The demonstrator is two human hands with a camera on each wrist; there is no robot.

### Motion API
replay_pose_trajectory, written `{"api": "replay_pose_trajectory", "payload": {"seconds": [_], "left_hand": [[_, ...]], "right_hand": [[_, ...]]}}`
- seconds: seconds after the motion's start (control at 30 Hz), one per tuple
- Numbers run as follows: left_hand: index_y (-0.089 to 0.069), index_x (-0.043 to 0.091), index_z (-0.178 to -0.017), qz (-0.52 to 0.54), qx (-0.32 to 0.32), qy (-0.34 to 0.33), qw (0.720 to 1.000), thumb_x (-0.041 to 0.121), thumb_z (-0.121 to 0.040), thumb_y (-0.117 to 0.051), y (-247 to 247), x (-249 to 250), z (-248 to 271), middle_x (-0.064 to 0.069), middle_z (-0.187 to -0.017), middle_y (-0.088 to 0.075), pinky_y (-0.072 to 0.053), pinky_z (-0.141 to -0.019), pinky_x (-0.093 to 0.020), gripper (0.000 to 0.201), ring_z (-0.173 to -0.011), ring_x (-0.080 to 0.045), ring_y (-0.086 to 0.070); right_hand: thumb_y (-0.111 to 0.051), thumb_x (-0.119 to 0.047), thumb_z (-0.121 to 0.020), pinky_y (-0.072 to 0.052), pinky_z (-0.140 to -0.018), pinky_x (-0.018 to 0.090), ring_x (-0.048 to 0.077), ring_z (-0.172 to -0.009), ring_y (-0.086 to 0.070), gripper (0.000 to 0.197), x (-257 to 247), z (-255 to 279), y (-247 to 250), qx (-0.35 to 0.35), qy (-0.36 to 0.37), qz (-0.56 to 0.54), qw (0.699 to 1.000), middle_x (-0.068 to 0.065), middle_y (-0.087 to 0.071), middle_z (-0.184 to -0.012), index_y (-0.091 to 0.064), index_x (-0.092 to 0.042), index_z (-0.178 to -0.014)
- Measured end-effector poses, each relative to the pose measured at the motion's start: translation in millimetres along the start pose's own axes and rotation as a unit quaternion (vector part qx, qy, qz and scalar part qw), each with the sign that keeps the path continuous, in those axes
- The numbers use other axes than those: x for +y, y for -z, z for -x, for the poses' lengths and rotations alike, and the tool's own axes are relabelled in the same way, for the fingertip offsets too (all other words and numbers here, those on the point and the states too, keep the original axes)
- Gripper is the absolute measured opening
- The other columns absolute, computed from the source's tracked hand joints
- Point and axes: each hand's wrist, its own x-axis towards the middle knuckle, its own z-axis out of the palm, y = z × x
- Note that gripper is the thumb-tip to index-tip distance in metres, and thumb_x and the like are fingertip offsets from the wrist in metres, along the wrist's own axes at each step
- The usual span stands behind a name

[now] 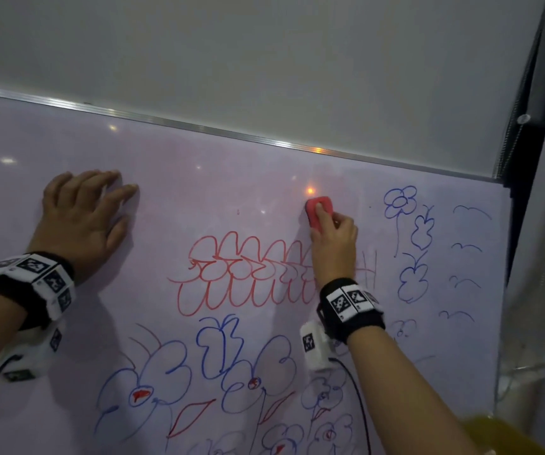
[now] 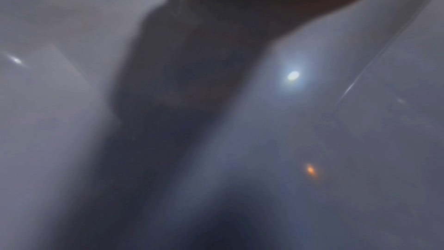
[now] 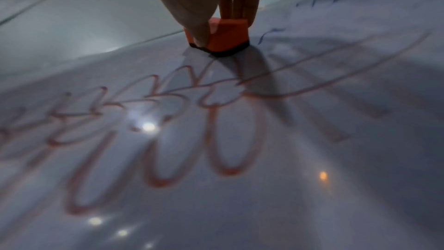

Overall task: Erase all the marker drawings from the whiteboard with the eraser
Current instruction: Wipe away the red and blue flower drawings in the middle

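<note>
Right hand (image 1: 332, 244) pinches the red eraser (image 1: 319, 210), its dark felt flat on the whiteboard (image 1: 199, 192), just above the red scribble (image 1: 248, 274). Left hand (image 1: 80, 215) lies open, fingers flat, bracing the board. Best to keep the felt flush and sweep down in overlapping passes.
</note>
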Motion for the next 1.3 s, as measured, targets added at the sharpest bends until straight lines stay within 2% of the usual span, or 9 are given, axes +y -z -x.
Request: {"api": "replay_pose_trajectory", "payload": {"seconds": [0.13,0.27,0.47,0.57,0.67,0.77,0.87,1.03,1.3], "left_hand": [[-0.051,0.011,-0.127,0.002,0.000,0.003,1.000,0.036,-0.085,-0.033,-0.8,0.8,0.2,-0.019,-0.132,-0.044,-0.006,-0.109,-0.036,0.052,-0.121,-0.038,-0.039],[-0.050,0.011,-0.127,0.002,0.005,0.003,1.000,0.036,-0.085,-0.033,-0.6,2.4,0.5,-0.019,-0.132,-0.044,-0.006,-0.110,-0.035,0.052,-0.121,-0.038,-0.038],[-0.050,0.011,-0.127,0.000,-0.002,0.005,1.000,0.036,-0.085,-0.033,0.8,2.5,0.9,-0.019,-0.132,-0.044,-0.003,-0.111,-0.034,0.052,-0.121,-0.038,-0.037],[-0.050,0.011,-0.127,-0.007,-0.004,0.002,1.000,0.035,-0.084,-0.035,0.4,1.5,0.2,-0.019,-0.132,-0.044,-0.001,-0.111,-0.033,0.051,-0.121,-0.037,-0.037],[-0.049,0.011,-0.128,-0.011,-0.012,0.002,1.000,0.035,-0.084,-0.034,-0.6,0.5,0.2,-0.018,-0.133,-0.043,0.000,-0.112,-0.033,0.052,-0.122,-0.036,-0.036],[-0.048,0.012,-0.129,-0.011,-0.014,0.002,1.000,0.035,-0.083,-0.034,-0.9,-0.4,0.0,-0.018,-0.134,-0.042,0.000,-0.112,-0.033,0.053,-0.123,-0.036,-0.035],[-0.048,0.012,-0.128,-0.010,-0.011,0.003,1.000,0.035,-0.084,-0.033,-0.4,0.1,0.9,-0.018,-0.133,-0.042,0.000,-0.112,-0.033,0.052,-0.123,-0.036,-0.035],[-0.048,0.013,-0.128,-0.008,-0.015,0.004,1.000,0.035,-0.084,-0.034,-0.1,0.1,-0.2,-0.018,-0.133,-0.042,0.001,-0.112,-0.032,0.052,-0.123,-0.036,-0.035],[-0.049,0.012,-0.128,-0.011,-0.004,0.002,1.000,0.035,-0.084,-0.034,-0.3,0.7,1.0,-0.018,-0.133,-0.043,-0.001,-0.112,-0.033,0.051,-0.123,-0.035,-0.035]], "right_hand": [[-0.053,-0.039,-0.091,-0.049,-0.089,0.043,0.024,-0.098,-0.054,0.036,59.1,-10.6,18.2,-0.003,-0.062,0.069,0.996,0.006,-0.050,-0.114,-0.054,-0.020,-0.123],[-0.051,-0.015,-0.093,-0.042,-0.089,0.043,0.036,-0.110,-0.045,0.037,64.6,-18.5,27.7,0.048,-0.220,-0.005,0.974,0.020,-0.044,-0.122,-0.048,-0.017,-0.131],[-0.066,-0.011,-0.084,-0.052,-0.074,0.040,0.034,-0.099,-0.051,0.045,12.1,31.6,-0.2,-0.024,0.015,-0.020,0.999,0.021,-0.051,-0.114,-0.055,-0.016,-0.127],[-0.056,-0.030,-0.092,-0.049,-0.087,0.042,0.025,-0.101,-0.052,0.034,51.4,7.7,11.8,0.017,-0.108,-0.015,0.994,0.007,-0.049,-0.114,-0.052,-0.020,-0.124],[-0.051,-0.019,-0.094,-0.041,-0.092,0.041,0.031,-0.111,-0.043,0.039,62.3,-1.3,14.2,0.066,-0.216,-0.011,0.974,0.013,-0.044,-0.121,-0.046,-0.016,-0.133],[-0.056,-0.018,-0.092,-0.045,-0.081,0.036,0.031,-0.110,-0.048,0.038,23.7,19.2,2.2,0.052,-0.149,-0.030,0.987,0.003,-0.047,-0.114,-0.050,-0.018,-0.129],[-0.066,-0.009,-0.084,-0.052,-0.070,0.040,0.035,-0.099,-0.052,0.045,18.8,38.9,-5.5,0.001,-0.009,-0.012,1.000,0.019,-0.053,-0.113,-0.055,-0.015,-0.128],[-0.052,-0.022,-0.094,-0.044,-0.082,0.033,0.033,-0.113,-0.046,0.037,81.2,29.9,11.6,0.056,-0.211,-0.007,0.976,0.006,-0.047,-0.116,-0.049,-0.016,-0.131],[-0.064,-0.006,-0.085,-0.050,-0.081,0.045,0.036,-0.110,-0.047,0.047,61.8,76.2,-1.3,0.014,-0.074,0.005,0.997,0.021,-0.048,-0.120,-0.053,-0.015,-0.129]]}}
